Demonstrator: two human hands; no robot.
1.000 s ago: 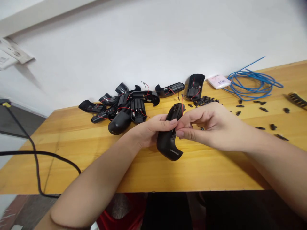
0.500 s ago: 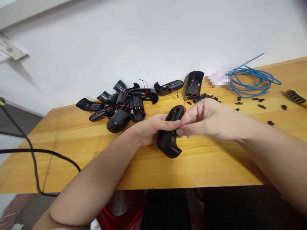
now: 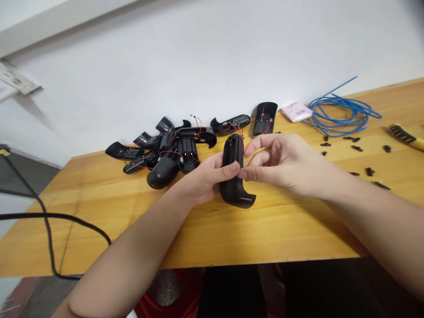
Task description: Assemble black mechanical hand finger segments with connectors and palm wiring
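My left hand (image 3: 208,181) grips a black computer mouse body (image 3: 232,152) from its side, on a wooden table (image 3: 265,234). The mouse stands lengthwise, its open top showing a battery holder, and a thin red wire (image 3: 241,132) rises from it. My right hand (image 3: 281,163) is just right of the mouse, with its thumb at the mouse's edge and its index finger raised apart. Nothing shows between those fingers. The mouse's underside is hidden by my left fingers.
A heap of black mouse shells with red wires (image 3: 188,154) lies left of my hands. Farther right are a coil of blue wire (image 3: 334,115), a pink packet (image 3: 296,112), small black parts (image 3: 369,171) and a yellow-and-black tool (image 3: 404,136). A black cable (image 3: 49,216) crosses the table's left end.
My right fingers have opened and drawn back from the top of the mouse. The mouse has turned more upright in my left hand.
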